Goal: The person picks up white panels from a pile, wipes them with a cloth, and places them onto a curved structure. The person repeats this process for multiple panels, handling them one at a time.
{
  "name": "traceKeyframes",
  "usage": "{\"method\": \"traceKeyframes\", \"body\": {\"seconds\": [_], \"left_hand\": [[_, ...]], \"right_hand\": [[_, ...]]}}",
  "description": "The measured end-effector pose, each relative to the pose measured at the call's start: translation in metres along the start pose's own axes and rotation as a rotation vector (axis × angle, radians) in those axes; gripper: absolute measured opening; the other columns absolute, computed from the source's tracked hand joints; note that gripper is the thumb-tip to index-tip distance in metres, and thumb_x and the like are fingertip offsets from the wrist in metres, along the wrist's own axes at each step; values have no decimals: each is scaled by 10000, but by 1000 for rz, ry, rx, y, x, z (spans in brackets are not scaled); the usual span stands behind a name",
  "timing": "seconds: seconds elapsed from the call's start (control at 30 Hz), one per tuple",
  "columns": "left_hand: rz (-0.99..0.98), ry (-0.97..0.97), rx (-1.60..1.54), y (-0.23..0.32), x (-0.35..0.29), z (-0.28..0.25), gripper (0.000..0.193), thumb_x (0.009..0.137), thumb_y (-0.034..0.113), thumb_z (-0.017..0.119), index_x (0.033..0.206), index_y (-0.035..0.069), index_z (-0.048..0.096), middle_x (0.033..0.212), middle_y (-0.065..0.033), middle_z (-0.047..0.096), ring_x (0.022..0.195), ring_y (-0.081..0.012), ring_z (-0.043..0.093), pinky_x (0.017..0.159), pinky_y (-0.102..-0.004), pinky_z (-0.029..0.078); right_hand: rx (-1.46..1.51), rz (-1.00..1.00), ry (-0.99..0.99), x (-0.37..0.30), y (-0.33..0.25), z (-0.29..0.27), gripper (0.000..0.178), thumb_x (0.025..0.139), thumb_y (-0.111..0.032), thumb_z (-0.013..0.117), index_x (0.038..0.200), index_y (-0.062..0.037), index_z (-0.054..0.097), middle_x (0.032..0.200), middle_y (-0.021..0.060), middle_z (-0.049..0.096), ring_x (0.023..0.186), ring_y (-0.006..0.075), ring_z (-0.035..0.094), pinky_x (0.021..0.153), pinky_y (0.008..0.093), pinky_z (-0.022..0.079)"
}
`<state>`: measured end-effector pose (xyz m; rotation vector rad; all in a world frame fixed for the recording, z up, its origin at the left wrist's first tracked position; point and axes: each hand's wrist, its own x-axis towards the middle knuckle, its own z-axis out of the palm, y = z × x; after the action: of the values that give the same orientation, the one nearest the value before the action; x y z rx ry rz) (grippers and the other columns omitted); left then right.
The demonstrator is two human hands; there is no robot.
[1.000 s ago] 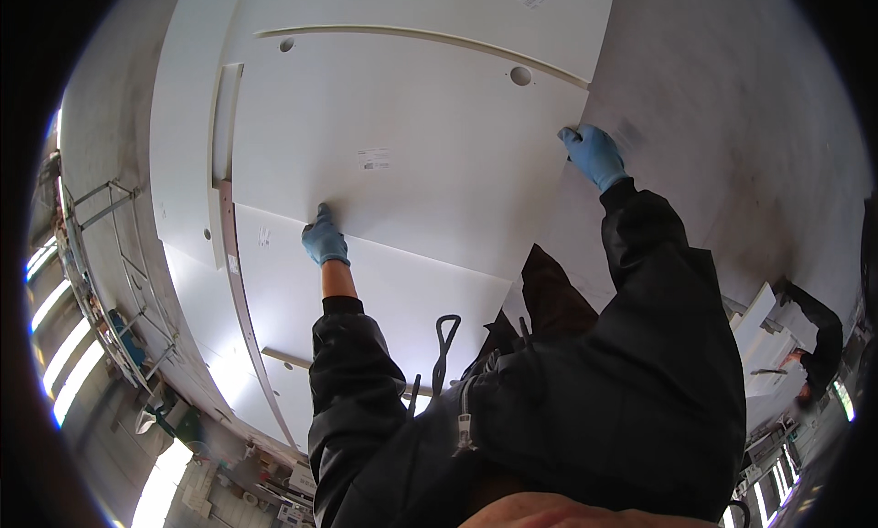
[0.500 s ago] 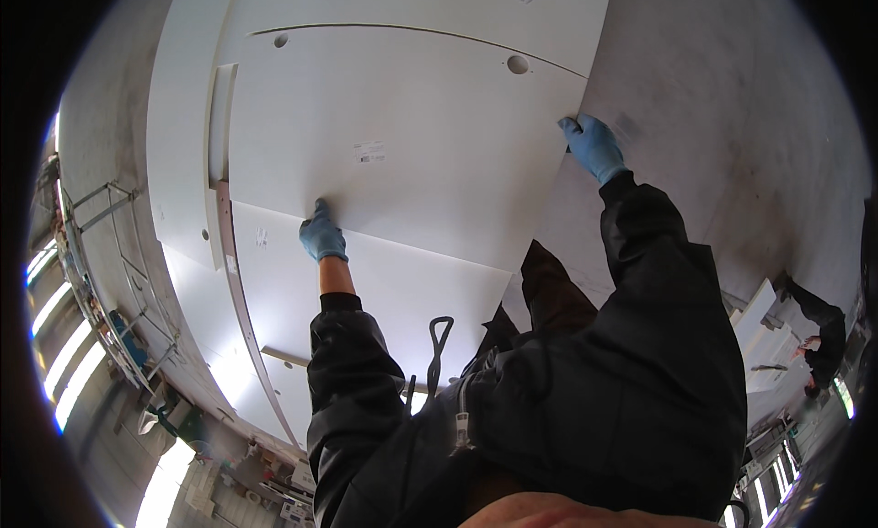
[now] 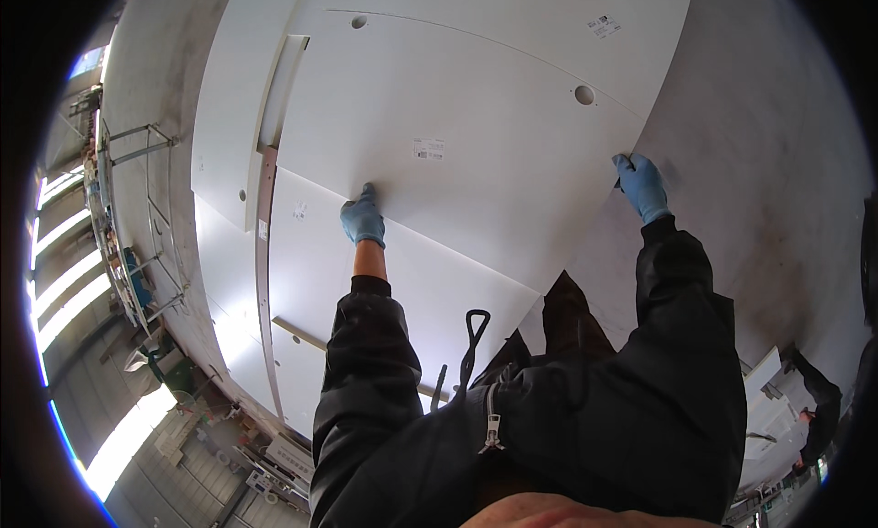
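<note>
At the far left, a grey metal tube frame (image 3: 142,153) stands on the floor. Next comes a long, flat white board (image 3: 224,117) with a small round hole near its lower end, then a narrow reddish-brown strip (image 3: 266,199) running down beside it. Right of the strip, a smooth white lower panel (image 3: 412,281) bears a small printed label near its upper left corner.

The person's left hand (image 3: 363,219), in a blue glove, grips the near edge of a broad white rectangular panel (image 3: 485,162), one digit pressed on its top face. This panel lies in the middle, partly over the lower panel, with a printed label and two round holes along its far side. A thin seam divides it from another labelled white panel (image 3: 549,7) beyond.

The blue-gloved right hand (image 3: 643,185) is closed on the broad panel's right edge, near the far corner. Past it spreads a stained grey floor (image 3: 759,162); at the far right, a co-worker's dark sleeve (image 3: 819,391) shows.
</note>
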<state>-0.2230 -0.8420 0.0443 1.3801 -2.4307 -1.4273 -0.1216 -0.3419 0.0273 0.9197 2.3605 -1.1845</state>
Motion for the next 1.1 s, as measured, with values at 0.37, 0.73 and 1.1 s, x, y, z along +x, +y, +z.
{"method": "traceKeyframes", "body": {"seconds": [0.37, 0.73, 1.1], "left_hand": [[3, 5, 12, 2, -1, 1, 337, 824, 242, 816, 777, -25, 616, 684, -74, 610, 484, -152, 486, 411, -307, 412], [50, -18, 65, 1, 0, -1, 388, 841, 303, 792, 835, -51, 633, 705, -94, 645, 499, -171, 529, 448, -331, 441], [61, -88, 218, -5, 21, -1, 511, 845, 438, 774, 763, -50, 648, 626, -141, 635, 461, -233, 576, 415, -362, 471]], "right_hand": [[-39, -49, 29, 3, 8, 4, 418, 954, -411, 555, 997, -22, 705, 846, 179, 712, 766, 320, 693, 742, 411, 536], [10, -70, 38, 9, 16, 11, 412, 975, -397, 550, 991, -7, 683, 765, 141, 690, 652, 240, 651, 628, 378, 507], [90, 44, -64, -178, 19, 123, 507, 932, -447, 607, 1113, 26, 609, 932, 215, 695, 880, 381, 672, 805, 450, 521]]}}
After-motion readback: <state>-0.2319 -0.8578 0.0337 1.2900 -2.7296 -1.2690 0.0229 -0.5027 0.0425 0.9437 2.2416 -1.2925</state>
